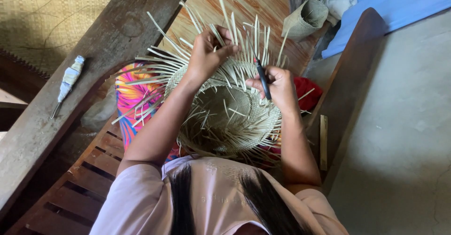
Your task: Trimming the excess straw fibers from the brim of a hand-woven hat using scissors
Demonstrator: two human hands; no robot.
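A half-woven straw hat (225,117) lies upside down in my lap, with loose pale strips fanning out from its brim. My left hand (206,52) pinches several of those strips at the far edge of the brim. My right hand (277,87) rests on the brim's right side and holds a thin dark tool (263,77) upright between the fingers. Both hands touch the weave, a hand's width apart.
A bright multicoloured cloth (134,96) and a red cloth (307,92) lie under the hat. A wrapped blade tool (68,82) rests on a wooden beam (80,70) at left. A rolled woven mat piece (305,19) lies ahead, a wooden slatted bench (89,169) below, concrete floor (404,122) at right.
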